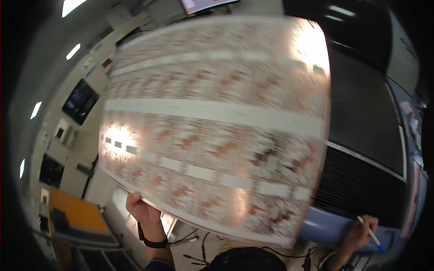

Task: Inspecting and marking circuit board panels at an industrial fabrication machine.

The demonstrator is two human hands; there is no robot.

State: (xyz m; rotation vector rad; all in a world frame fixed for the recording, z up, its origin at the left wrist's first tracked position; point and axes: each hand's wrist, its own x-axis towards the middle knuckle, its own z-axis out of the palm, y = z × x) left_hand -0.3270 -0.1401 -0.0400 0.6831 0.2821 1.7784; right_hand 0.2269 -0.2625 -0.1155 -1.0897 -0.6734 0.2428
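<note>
A large, thin panel (pixel 217 113) fills the middle of the head view, tilted up in front of me. It is pale and copper-coloured, with rows of repeated circuit-like patterns, blurred in places, and two bright glare spots. Gripping its lower left edge is my left hand (pixel 145 212), closed, with a dark band on the wrist. My right hand (pixel 365 229), at the lower right and apart from the panel, is closed around a slim white pen (pixel 371 233) whose blue end points down.
To the right stands a dark machine bed with a black ribbed section (pixel 357 180) and a blue front edge (pixel 321 226). Loose black cables (pixel 203 250) lie below the panel. An orange-topped surface (pixel 77 212) is at left, and a lit screen (pixel 208 4) stands at the top.
</note>
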